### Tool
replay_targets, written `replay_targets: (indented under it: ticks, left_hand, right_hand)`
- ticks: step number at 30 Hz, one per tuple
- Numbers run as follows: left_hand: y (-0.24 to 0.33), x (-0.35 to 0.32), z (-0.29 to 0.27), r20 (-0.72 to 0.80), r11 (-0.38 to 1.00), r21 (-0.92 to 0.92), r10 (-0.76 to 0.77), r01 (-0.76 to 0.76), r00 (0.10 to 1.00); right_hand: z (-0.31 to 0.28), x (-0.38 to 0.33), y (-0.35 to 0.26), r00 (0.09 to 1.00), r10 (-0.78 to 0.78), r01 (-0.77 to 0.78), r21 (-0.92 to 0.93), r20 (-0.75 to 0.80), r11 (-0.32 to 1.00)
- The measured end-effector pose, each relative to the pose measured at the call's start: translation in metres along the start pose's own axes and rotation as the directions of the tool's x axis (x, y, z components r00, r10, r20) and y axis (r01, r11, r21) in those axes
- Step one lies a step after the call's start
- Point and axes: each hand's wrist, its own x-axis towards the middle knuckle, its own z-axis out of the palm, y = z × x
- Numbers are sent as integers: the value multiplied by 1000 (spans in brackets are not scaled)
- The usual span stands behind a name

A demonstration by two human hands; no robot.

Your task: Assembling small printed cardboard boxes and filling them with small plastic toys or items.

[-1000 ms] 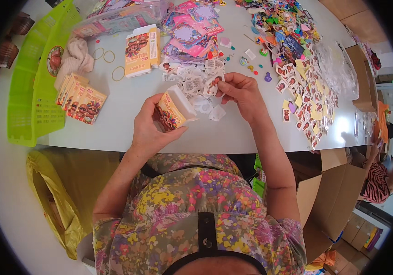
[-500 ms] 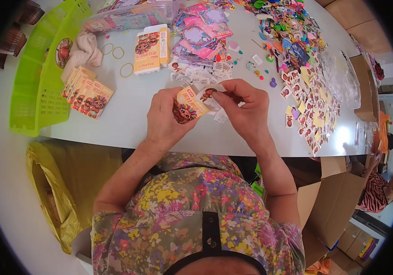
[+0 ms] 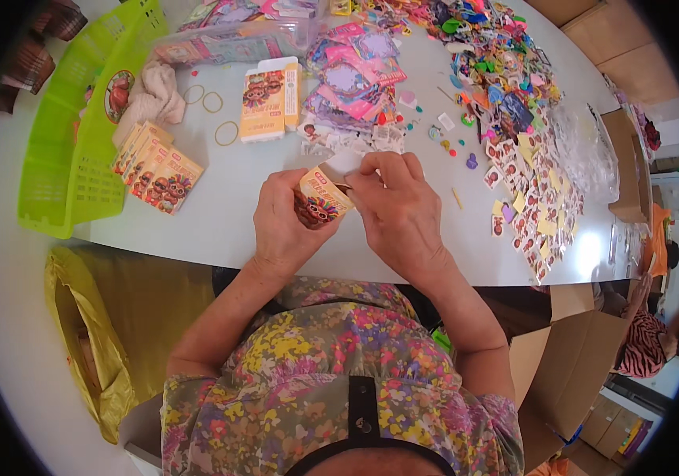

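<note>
Fingers (image 3: 296, 194) of left hand (image 3: 284, 226) curled tight around small yellow box (image 3: 319, 198), thumb on near face, box held tilted just above white desk (image 3: 228, 222) near its front edge. Fingers (image 3: 391, 170) of right hand (image 3: 399, 210) bunched and pinched closed at box's open end, touching it; what lies between fingertips too small to tell. Hands pressed together at centre of view, forearms rising from lower edge over flowered blouse (image 3: 315, 381).

Beyond hands, scattered clear packets (image 3: 379, 139) just past knuckles. Further back, taller yellow-and-white box (image 3: 269, 99) lying flat, near pile of pink cards (image 3: 351, 83). Left of that, three rubber bands (image 3: 214, 111) loose on desk, beside beige cloth (image 3: 149, 99). Fanned stack of yellow boxes (image 3: 157, 170) at left, well apart from hands, just beside green plastic basket (image 3: 78, 135) overhanging desk's left edge. Right side of desk strewn with small colourful stickers (image 3: 533, 182), with crumpled clear plastic bags (image 3: 589, 155) beyond.

Below desk at left, yellow bag (image 3: 89, 333) open on floor. At right, open cardboard carton (image 3: 569, 373); another person in striped clothing (image 3: 644, 349) at far right edge.
</note>
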Motion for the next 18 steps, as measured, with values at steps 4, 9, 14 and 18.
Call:
replay_targets:
  ticks: [4, 9, 14, 18]
  left_hand:
    - [3, 4, -5, 56, 957, -183, -218, 225, 974]
    - [-5, 9, -5, 21, 929, -287, -237, 233, 971]
    - [-30, 4, -2, 32, 963, -236, -122, 126, 992]
    - [-36, 1, -1, 22, 958, -275, -76, 79, 997]
  right_hand:
    - [9, 7, 15, 999, 18, -10, 289, -27, 957]
    - [41, 49, 68, 966, 252, -245, 535, 62, 809]
    - [87, 102, 118, 996, 70, -63, -133, 47, 989]
    - [101, 113, 130, 983, 95, -54, -249, 157, 967]
